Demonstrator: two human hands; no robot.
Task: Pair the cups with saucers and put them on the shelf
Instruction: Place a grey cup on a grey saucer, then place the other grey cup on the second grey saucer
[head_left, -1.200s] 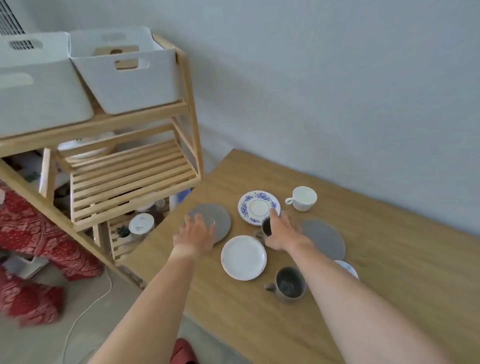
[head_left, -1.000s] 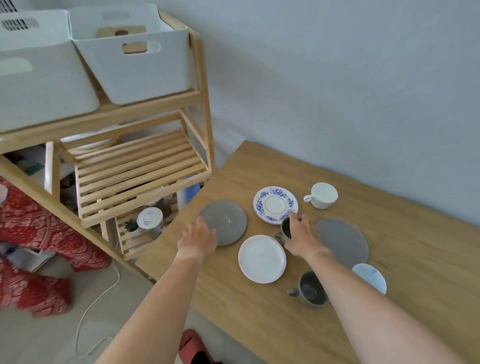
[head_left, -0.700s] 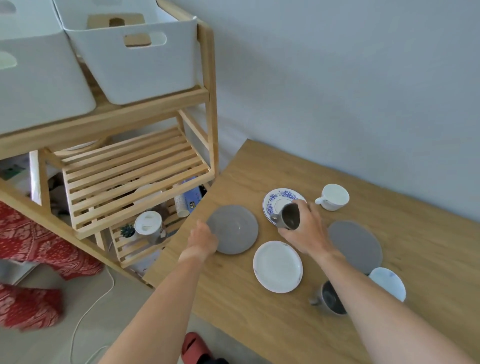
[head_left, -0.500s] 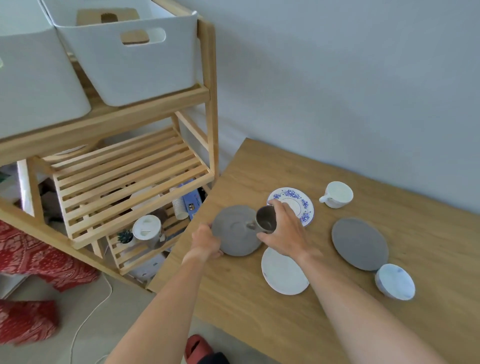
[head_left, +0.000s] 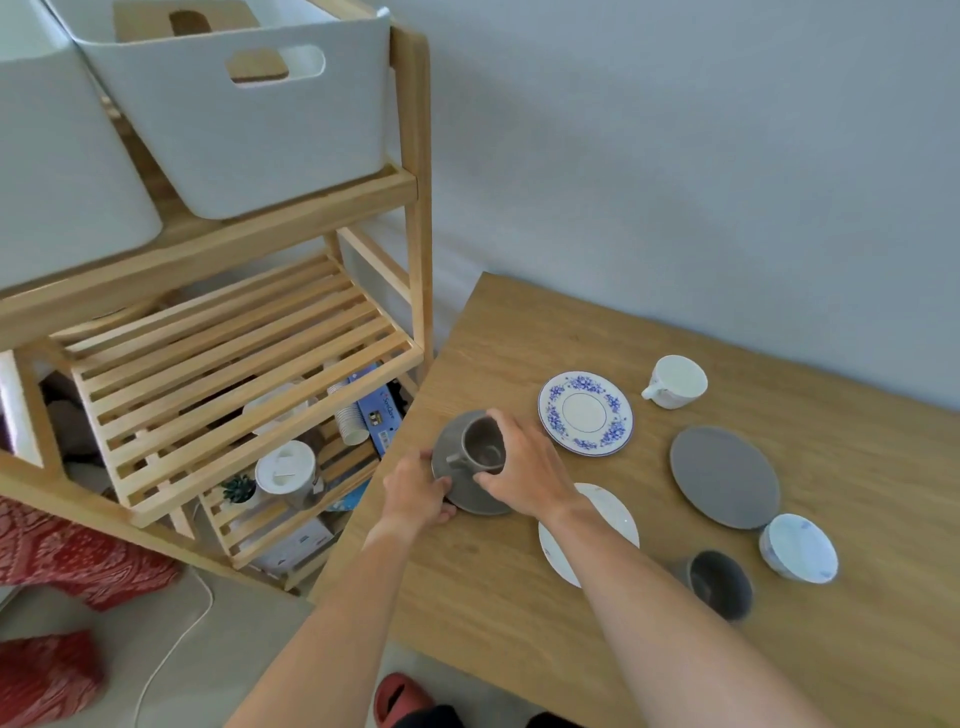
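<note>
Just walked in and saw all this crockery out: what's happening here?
A person is matching cups to saucers. The right hand holds a grey cup over a grey saucer, which the left hand grips at its edge near the table corner. Other cups and saucers lie unpaired, and the slatted shelf is bare.

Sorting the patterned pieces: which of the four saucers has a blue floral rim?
The blue-flowered saucer, nearest the wall beside the white cup. The other three are plain: two grey, one white.
</note>
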